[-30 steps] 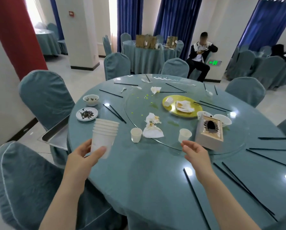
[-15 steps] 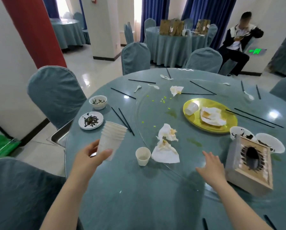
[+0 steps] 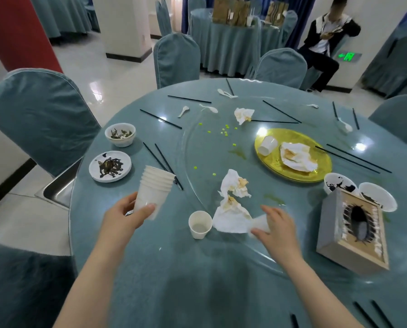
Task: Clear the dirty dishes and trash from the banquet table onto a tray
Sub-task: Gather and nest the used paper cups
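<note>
My left hand grips a stack of several white paper cups just above the table's near left. My right hand is blurred and curls round a white paper cup lying sideways at the glass turntable's near rim. One empty paper cup stands between my hands. Two crumpled stained napkins lie beside it. A yellow plate further right holds a tipped cup and a napkin. The metal tray sits on a chair at the table's left edge.
A dirty saucer and a small bowl sit at the left. Two dirty bowls and a tissue box stand at the right. Black chopsticks, plastic spoons and another napkin are scattered about. A person sits beyond.
My right hand took the paper cup from the turntable's edge and moved it left toward the napkins. The view moved closer over the table. My left hand kept the stack.
</note>
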Demonstrator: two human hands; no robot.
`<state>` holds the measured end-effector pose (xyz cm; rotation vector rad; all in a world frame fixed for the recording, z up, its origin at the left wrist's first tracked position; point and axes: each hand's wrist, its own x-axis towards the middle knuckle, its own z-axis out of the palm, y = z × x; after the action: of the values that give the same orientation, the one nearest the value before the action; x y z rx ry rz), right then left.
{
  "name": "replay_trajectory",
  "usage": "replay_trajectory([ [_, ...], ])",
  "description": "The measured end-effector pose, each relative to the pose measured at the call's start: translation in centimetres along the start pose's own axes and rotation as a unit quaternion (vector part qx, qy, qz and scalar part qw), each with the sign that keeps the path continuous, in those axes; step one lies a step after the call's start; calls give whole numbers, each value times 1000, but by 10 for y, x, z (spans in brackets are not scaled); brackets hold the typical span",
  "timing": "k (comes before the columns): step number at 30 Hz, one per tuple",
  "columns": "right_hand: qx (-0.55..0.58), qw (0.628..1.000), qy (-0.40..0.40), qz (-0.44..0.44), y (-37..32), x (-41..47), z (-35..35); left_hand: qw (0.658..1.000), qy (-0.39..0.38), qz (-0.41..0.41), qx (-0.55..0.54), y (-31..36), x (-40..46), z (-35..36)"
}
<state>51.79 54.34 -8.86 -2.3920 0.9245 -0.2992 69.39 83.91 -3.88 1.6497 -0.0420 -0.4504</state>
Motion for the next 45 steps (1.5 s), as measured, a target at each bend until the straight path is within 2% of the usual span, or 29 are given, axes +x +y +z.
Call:
replay_trajectory([
  [2, 47, 997, 12, -58, -38, 0, 17, 1000, -9, -9, -2, -3, 6, -4],
  [5, 72, 992, -15, -102, -86, 5, 45, 999, -29, -10, 9, -2, 17, -9],
  [8, 22, 990, -57, -129, -108, 10, 76, 999, -35, -2, 6, 0, 26, -16],
  [13, -194, 964, -118, -137, -97, -2, 120, 999, -32, 1, 7, -3, 36, -33],
  [18, -188, 956, -194, -117, -81, -8, 132, 998, -54, -2, 15, -2, 52, -41],
  [20, -148, 959, -216, -105, -82, 1, 124, 998, -65, -5, 16, 0, 57, -39],
  [22, -52, 976, -203, -59, -86, 9, 112, 997, -73, -6, 20, 4, 61, -35],
  [26, 101, 992, -80, 13, -92, 14, 82, 994, -105, 11, 30, 12, 70, -24],
  [30, 229, 971, -2, 74, -97, 11, 40, 984, -164, 26, 66, 18, 73, -6],
  [34, 330, 939, 64, 78, -100, 7, -2, 959, -242, 51, 140, 23, 65, 21],
  [36, 340, 937, 47, 72, -97, 3, -18, 940, -284, 69, 173, 26, 57, 38],
  [39, 296, 952, -38, 59, -94, -6, -27, 914, -341, 91, 200, 31, 43, 69],
  [42, 280, 952, -98, 74, -88, -16, -27, 903, -353, 107, 220, 32, 31, 95],
  [45, 301, 941, -120, 101, -73, -22, -31, 897, -358, 108, 234, 28, 29, 108],
])
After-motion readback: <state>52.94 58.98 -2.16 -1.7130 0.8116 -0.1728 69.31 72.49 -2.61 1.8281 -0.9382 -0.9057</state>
